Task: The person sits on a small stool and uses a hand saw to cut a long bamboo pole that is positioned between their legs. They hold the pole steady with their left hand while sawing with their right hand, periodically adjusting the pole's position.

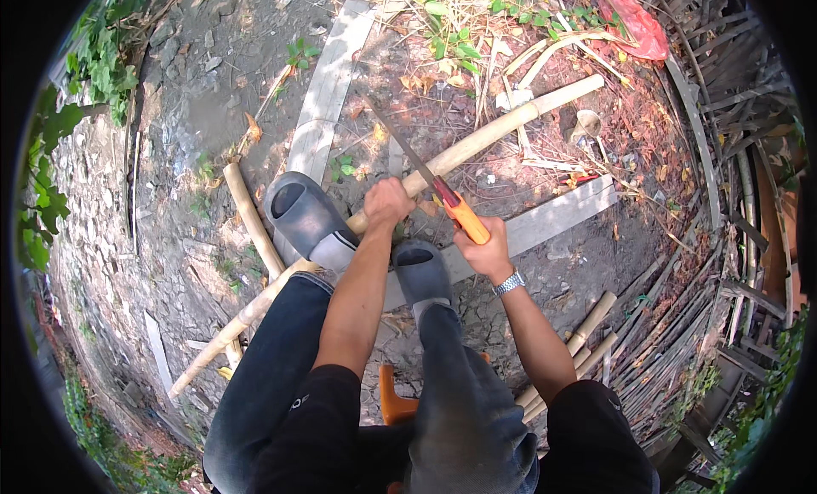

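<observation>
Left hand wraps tight round the bamboo pole at frame centre, its long axis running lower left to upper right; right hand (just beside, lower right) grips the orange-handled saw fully closed, blade crossing the pole toward upper left.

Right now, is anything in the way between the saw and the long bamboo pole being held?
Nothing visible. The left hand grips the bamboo pole directly, and the right hand holds the orange-handled saw, whose blade lies across the pole beside the left hand. Only that hand is close to the blade.
</observation>
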The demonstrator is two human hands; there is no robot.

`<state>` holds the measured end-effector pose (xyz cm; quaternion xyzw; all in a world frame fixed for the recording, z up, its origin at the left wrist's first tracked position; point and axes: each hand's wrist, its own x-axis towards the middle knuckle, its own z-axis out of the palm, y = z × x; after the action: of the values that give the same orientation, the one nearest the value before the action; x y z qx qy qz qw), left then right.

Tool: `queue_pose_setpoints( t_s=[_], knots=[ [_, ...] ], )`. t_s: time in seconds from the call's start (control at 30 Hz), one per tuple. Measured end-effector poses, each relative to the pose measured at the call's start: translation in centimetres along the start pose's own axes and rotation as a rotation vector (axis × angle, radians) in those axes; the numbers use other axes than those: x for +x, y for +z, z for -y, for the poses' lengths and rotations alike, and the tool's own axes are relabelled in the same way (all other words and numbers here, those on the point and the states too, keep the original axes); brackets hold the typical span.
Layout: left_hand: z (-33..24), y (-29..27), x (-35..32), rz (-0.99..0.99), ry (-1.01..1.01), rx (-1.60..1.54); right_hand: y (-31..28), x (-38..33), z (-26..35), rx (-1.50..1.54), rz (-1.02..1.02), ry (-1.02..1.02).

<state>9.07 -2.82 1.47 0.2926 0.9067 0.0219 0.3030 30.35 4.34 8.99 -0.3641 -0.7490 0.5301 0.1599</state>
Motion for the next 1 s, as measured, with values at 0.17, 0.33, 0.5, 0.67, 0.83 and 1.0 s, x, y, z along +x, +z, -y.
queue_pose_setpoints(
  t_s=[0.17, 0.33, 0.5, 0.67, 0.83, 1.0],
  knots=[
    [0.1, -0.5, -0.9, 0.079, -0.014, -0.047, -2.6, -7.5, -1.5, -0.018, 0.053, 0.046],
    [1.2, -1.0, -1.8, 0.055, -0.040, -0.035, -10.4, -23.2, 2.1, -0.043, 0.095, 0.205],
    [1.4, -0.8, -1.1, 0.028, -0.026, -0.054, -7.2, -14.7, -0.2, -0.014, 0.100, 0.232],
    [0.5, 0.2, -0.3, 0.018, 0.009, -0.047, -1.4, -0.6, 1.1, 0.004, 0.046, 0.070],
    [1.1, -0.5, -0.5, 0.033, -0.013, -0.043, -4.4, -12.7, 0.0, -0.199, 0.118, -0.030],
    [1.3, -0.6, -1.4, 0.108, -0.052, -0.069, -9.9, -21.8, 3.6, -0.097, 0.141, 0.165]
  ],
)
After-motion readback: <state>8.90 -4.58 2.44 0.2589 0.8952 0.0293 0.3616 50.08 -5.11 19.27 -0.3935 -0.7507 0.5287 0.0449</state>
